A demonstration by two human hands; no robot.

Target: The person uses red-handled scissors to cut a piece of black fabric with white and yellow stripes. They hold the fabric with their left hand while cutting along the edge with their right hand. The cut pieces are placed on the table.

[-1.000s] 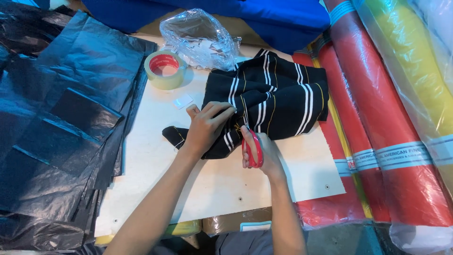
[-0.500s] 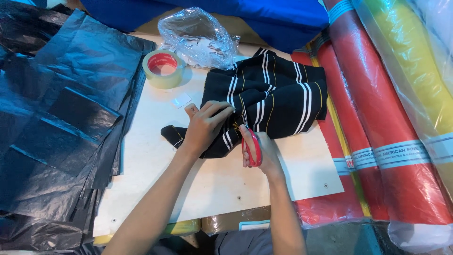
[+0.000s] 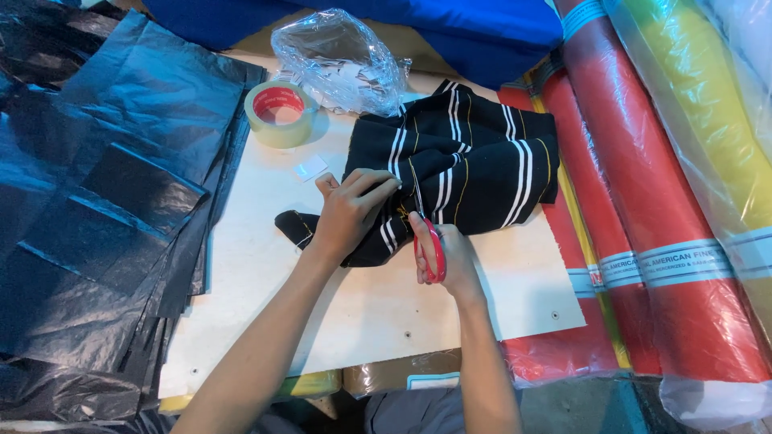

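Observation:
A black cloth with white and yellow stripes lies bunched on a white board. My left hand presses flat on the cloth's near left part and holds it down. My right hand grips red-handled scissors, whose blades point away from me into the cloth beside my left fingers. The blade tips are partly hidden in the folds.
A roll of clear tape and a crumpled clear plastic bag sit at the board's far side. A small white tag lies near the tape. Dark plastic sheets cover the left. Red and yellow fabric rolls line the right.
Both hands stay nearly where they were on the cloth. The scissors have edged slightly further into the cloth.

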